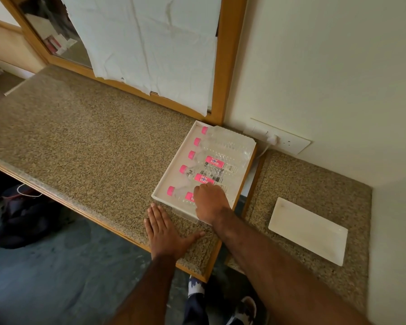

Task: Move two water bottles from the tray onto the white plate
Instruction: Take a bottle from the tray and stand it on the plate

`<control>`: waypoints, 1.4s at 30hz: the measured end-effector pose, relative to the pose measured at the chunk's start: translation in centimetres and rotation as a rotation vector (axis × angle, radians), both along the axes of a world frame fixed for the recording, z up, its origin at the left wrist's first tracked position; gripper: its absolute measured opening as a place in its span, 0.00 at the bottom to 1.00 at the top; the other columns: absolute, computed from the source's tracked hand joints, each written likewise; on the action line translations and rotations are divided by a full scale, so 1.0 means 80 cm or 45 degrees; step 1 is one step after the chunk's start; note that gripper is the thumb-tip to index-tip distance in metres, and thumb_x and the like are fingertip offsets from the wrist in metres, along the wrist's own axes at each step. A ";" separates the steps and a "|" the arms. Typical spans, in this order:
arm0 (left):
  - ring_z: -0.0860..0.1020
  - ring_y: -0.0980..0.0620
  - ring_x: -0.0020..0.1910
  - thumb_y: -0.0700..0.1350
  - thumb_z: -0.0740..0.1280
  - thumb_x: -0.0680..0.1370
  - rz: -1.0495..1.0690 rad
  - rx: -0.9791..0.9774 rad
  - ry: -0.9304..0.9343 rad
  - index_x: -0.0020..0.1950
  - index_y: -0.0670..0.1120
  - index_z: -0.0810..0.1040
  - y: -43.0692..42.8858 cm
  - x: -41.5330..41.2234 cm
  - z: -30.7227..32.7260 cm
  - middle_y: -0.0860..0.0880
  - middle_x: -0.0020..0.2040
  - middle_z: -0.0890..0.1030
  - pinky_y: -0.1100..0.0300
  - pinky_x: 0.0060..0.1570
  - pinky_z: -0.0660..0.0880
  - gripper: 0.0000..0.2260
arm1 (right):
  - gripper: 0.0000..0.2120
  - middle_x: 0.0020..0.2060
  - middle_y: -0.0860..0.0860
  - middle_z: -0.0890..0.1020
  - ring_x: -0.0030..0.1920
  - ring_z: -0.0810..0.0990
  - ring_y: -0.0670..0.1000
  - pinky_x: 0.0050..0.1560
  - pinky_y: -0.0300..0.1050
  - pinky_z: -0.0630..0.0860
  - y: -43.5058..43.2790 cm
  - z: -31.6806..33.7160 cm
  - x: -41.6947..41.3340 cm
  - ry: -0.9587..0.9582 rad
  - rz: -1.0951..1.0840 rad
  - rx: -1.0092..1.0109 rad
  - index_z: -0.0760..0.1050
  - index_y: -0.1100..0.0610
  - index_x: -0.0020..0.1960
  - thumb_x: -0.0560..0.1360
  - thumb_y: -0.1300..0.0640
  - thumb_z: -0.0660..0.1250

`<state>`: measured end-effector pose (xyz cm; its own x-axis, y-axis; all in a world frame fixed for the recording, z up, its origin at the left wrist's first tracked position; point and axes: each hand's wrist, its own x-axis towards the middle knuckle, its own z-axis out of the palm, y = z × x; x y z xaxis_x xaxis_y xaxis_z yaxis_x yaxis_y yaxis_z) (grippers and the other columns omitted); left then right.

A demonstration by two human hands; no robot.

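A white tray [171, 170] lies on the granite counter and holds several clear water bottles with pink caps, all on their sides. My right hand [211, 202] is curled over the nearest bottle [182, 195], covering most of its body; its pink cap sticks out to the left. My left hand [165, 231] rests flat on the counter just in front of the tray, fingers spread, holding nothing. The white rectangular plate [308, 229] sits bare on the lower counter to the right.
A wood-framed mirror covered with white paper [150, 43] stands behind the tray. A wall socket with a plug [277, 139] is behind the tray's right corner. The counter's front edge [80, 207] drops to the floor, where dark bags lie.
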<state>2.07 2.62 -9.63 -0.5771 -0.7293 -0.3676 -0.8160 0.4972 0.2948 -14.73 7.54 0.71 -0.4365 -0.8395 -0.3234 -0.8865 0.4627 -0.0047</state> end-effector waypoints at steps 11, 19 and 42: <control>0.33 0.41 0.85 0.92 0.51 0.52 0.002 0.064 0.044 0.84 0.37 0.34 0.006 -0.008 0.053 0.38 0.85 0.33 0.42 0.84 0.37 0.79 | 0.24 0.50 0.51 0.84 0.52 0.83 0.54 0.45 0.43 0.75 0.061 0.067 -0.020 -0.357 -0.487 -0.495 0.76 0.54 0.56 0.68 0.42 0.77; 0.36 0.39 0.86 0.92 0.51 0.50 -0.135 -0.039 0.110 0.84 0.36 0.35 -0.015 -0.031 0.084 0.36 0.86 0.37 0.43 0.84 0.36 0.81 | 0.39 0.54 0.52 0.84 0.53 0.83 0.53 0.47 0.45 0.83 0.097 0.108 -0.053 -0.466 -0.726 -0.762 0.73 0.57 0.66 0.63 0.40 0.81; 0.33 0.41 0.85 0.92 0.52 0.54 -0.981 -0.005 0.322 0.85 0.41 0.36 0.146 -0.204 0.118 0.40 0.85 0.32 0.42 0.85 0.40 0.76 | 0.31 0.50 0.51 0.87 0.48 0.85 0.52 0.46 0.40 0.76 0.365 0.110 -0.132 -0.222 -1.304 -1.077 0.79 0.54 0.60 0.61 0.47 0.84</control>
